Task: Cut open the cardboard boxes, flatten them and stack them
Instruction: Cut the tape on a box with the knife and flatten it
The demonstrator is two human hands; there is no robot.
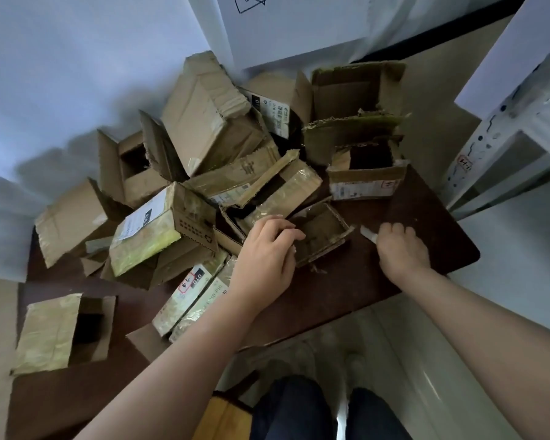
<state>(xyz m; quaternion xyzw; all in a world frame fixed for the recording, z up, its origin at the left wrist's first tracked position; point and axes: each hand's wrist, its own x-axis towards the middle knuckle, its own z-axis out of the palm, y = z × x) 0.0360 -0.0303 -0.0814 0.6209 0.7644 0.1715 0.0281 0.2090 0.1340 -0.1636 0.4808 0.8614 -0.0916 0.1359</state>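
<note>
A small open cardboard box (323, 231) lies on its side on the dark brown table (426, 223), its opening facing me. My left hand (267, 252) grips the box's left wall, fingers curled over the edge. My right hand (400, 249) is just right of the box and holds a small white cutter (368, 233), whose tip points at the box's right corner. A heap of several more cardboard boxes (204, 128), many taped and labelled, covers the left and far side of the table.
An opened box (367, 181) stands behind the small one, and a taller torn box (356, 93) behind that. A taped box (61, 331) lies at the near left. A white metal shelf (508, 128) stands to the right, and a wall lies beyond the table.
</note>
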